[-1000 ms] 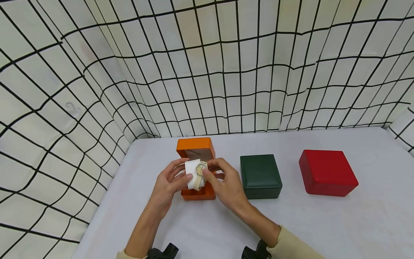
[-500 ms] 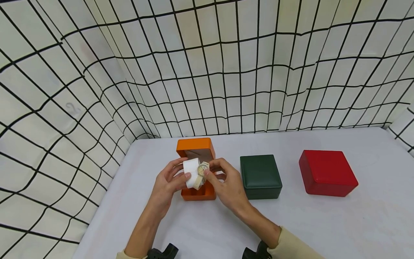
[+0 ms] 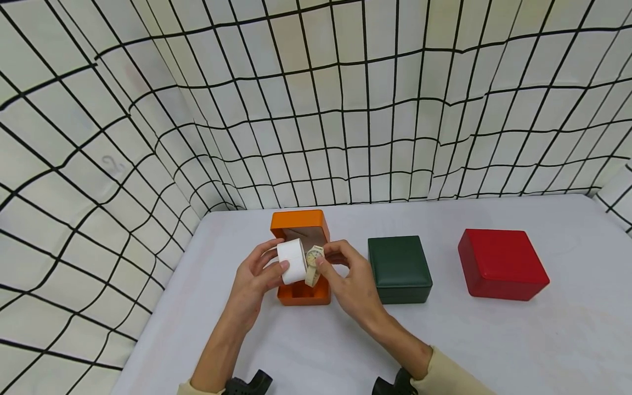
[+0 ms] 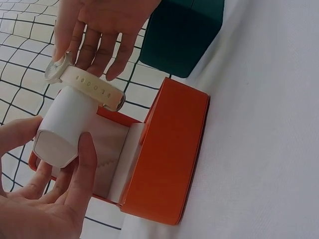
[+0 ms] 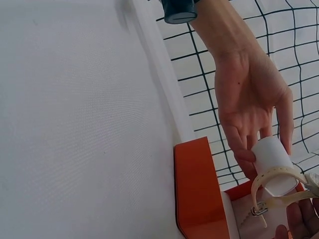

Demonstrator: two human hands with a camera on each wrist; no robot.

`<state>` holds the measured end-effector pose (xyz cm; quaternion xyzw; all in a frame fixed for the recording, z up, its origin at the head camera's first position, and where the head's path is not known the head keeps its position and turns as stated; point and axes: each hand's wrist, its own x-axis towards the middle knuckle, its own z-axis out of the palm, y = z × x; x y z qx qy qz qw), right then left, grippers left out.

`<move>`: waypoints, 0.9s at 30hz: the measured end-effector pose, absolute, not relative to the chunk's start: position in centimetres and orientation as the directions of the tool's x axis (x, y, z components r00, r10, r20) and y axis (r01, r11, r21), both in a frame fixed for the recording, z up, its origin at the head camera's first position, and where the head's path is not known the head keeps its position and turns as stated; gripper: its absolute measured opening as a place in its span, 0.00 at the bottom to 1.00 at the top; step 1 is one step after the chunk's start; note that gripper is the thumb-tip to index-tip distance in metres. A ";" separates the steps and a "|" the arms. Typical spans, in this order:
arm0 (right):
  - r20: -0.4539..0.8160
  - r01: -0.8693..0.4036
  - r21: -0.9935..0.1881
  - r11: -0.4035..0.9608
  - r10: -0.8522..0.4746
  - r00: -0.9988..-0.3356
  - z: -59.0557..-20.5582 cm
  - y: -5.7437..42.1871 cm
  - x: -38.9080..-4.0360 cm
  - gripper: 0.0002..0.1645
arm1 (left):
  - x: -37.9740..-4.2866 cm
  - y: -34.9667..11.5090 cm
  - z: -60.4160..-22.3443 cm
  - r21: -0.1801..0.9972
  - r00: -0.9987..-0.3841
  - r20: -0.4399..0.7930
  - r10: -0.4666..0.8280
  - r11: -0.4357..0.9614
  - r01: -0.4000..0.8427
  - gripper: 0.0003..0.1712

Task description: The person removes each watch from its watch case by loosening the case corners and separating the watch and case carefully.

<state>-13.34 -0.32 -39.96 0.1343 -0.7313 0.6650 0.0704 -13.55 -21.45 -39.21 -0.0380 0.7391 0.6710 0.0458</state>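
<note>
While your right grip (image 3: pixel 353 278) pinches the cream watch (image 4: pixel 88 83), its dial (image 4: pixel 55 70) is too tiny to read; your left grip (image 3: pixel 253 281) pinches the white cushion (image 3: pixel 290 258); faint "2" (image 3: pixel 113 164) on the backdrop (image 3: pixel 405 123).

Free cloth (image 3: pixel 306 345) lies before the orange box (image 3: pixel 303 301); its raised lid (image 3: pixel 298 219) blocks behind, the green box (image 3: pixel 399 269) rightward.
</note>
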 end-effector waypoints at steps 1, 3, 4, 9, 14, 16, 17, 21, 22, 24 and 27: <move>0.281 -0.289 -0.954 0.076 -0.103 -0.954 -40.0 -0.3 -13.3 0.10 | -13.5 -21.5 -39.2 0.988 -0.993 -0.119 0.004 0.098 -0.118 0.30; 0.279 -0.286 -0.956 0.065 -0.108 -0.954 -39.9 -0.3 -13.3 0.10 | -13.5 -21.5 -39.2 0.988 -0.993 -0.121 0.003 0.095 -0.120 0.30; 0.276 -0.283 -0.957 0.059 -0.111 -0.955 -39.9 -0.3 -13.3 0.10 | -13.5 -21.5 -39.1 0.988 -0.993 -0.121 0.003 0.094 -0.120 0.30; 0.258 -0.265 -0.964 0.033 -0.131 -0.957 -39.9 -0.2 -13.1 0.10 | -13.5 -21.6 -39.1 0.990 -0.993 -0.115 0.017 0.081 -0.113 0.31; 0.225 -0.230 -0.973 0.018 -0.151 -0.963 -40.0 -0.1 -13.0 0.12 | -13.5 -21.6 -39.0 0.990 -0.993 -0.117 0.028 0.080 -0.114 0.30; 0.213 -0.217 -0.976 0.006 -0.164 -0.963 -40.0 -0.1 -12.9 0.12 | -13.5 -21.6 -39.0 0.990 -0.993 -0.117 0.030 0.085 -0.114 0.30; 0.211 -0.214 -0.977 0.001 -0.169 -0.963 -40.1 -0.1 -12.9 0.13 | -13.5 -21.5 -39.0 0.990 -0.993 -0.117 0.029 0.087 -0.114 0.30; 0.200 -0.201 -0.979 -0.013 -0.192 -0.961 -40.1 -0.1 -12.7 0.14 | -13.6 -21.5 -39.1 0.988 -0.993 -0.119 0.020 0.097 -0.117 0.29; 0.196 -0.198 -0.980 -0.008 -0.194 -0.961 -40.1 -0.1 -12.7 0.15 | -13.6 -21.5 -39.1 0.988 -0.993 -0.120 0.019 0.101 -0.117 0.29; 0.183 -0.188 -0.982 0.007 -0.196 -0.963 -40.1 -0.1 -12.5 0.14 | -13.6 -21.6 -39.1 0.987 -0.993 -0.120 0.019 0.106 -0.118 0.29; 0.161 -0.170 -0.985 0.031 -0.196 -0.967 -40.2 -0.1 -12.4 0.14 | -13.6 -21.6 -39.2 0.987 -0.993 -0.118 0.030 0.114 -0.114 0.30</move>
